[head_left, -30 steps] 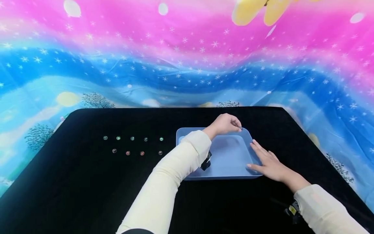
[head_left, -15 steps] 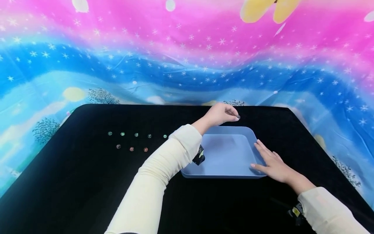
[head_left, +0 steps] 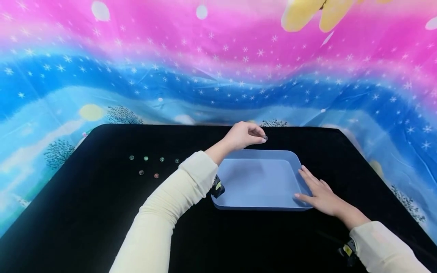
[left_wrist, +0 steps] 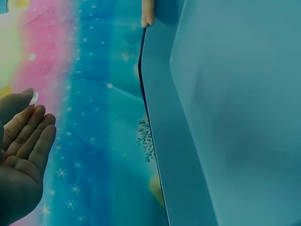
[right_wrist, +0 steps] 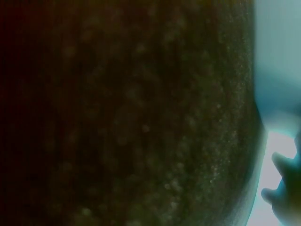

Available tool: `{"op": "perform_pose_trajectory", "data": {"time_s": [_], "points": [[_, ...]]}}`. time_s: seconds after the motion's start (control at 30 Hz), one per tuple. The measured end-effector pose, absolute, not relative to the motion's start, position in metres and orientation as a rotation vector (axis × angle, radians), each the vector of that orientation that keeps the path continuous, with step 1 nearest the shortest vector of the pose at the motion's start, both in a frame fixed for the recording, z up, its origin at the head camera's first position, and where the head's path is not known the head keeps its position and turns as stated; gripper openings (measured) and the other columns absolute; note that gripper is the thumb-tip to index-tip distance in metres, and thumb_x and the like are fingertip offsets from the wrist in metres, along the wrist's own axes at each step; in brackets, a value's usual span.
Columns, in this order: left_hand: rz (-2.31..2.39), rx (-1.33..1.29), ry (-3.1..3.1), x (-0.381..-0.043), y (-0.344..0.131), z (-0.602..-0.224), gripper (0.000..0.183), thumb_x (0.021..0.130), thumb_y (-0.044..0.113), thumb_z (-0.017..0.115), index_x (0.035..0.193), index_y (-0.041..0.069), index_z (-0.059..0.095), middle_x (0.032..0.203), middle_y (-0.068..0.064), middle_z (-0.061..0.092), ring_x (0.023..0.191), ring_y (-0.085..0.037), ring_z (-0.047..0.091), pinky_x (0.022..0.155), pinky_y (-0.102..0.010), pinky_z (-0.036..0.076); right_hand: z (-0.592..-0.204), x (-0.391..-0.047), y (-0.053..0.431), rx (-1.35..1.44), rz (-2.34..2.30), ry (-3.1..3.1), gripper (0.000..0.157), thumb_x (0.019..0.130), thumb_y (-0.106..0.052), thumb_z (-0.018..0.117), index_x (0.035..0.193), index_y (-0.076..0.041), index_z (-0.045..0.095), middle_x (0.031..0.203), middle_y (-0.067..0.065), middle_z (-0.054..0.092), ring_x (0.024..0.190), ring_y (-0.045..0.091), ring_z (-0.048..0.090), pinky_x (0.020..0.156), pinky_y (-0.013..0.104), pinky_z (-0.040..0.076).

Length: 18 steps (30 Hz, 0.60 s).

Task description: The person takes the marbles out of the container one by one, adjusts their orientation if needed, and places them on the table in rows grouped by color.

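In the head view my left hand (head_left: 244,135) is above the far rim of a blue-grey tray (head_left: 263,206). Between thumb and fingertips it pinches a small round glass piece (head_left: 265,138), which looks clear and shiny in the left wrist view (left_wrist: 34,97). My right hand (head_left: 322,195) rests with straight fingers on the tray's right rim, thumb over the inside. Its fingers show dark at the right edge of the right wrist view. Left of the tray, small round glass pieces lie in two rows: a greenish one (head_left: 146,158) at the back, a reddish one (head_left: 156,176) in front.
A black cloth (head_left: 85,212) covers the table. Behind it hangs a printed backdrop (head_left: 205,76) in pink and blue. My left forearm crosses the table's middle and hides part of the rows and the tray's left side.
From the tray's far right corner, my left hand has risen and moved left, still pinching the glass piece. Its forearm now covers more of the rows. The right hand stays on the rim.
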<state>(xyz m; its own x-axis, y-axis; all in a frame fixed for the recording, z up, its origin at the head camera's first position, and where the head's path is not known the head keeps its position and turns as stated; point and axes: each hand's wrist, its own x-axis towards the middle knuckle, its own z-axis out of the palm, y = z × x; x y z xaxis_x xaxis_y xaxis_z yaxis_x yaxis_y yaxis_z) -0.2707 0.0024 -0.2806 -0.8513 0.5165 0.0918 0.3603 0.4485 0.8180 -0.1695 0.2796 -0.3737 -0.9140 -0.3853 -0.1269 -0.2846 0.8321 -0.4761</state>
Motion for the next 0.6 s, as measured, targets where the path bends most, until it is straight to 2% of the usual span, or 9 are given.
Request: {"op": "perform_pose_trajectory", "data": {"time_s": [0.6], "points": [[1.422, 0.657, 2.507, -0.254, -0.038, -0.284, 0.016, 0.078, 0.027, 0.064, 0.092, 0.018, 0.063, 0.089, 0.010, 0.061, 0.086, -0.003, 0.055, 0.069, -0.025, 0.046, -0.375, -0.166, 0.281, -0.544, -0.706, 2.800, 0.081, 0.084, -0.043, 0.050, 0.138, -0.002, 0.006, 0.142, 0.017, -0.006, 0.125, 0.040, 0.005, 0.090, 0.063, 0.000]]}}
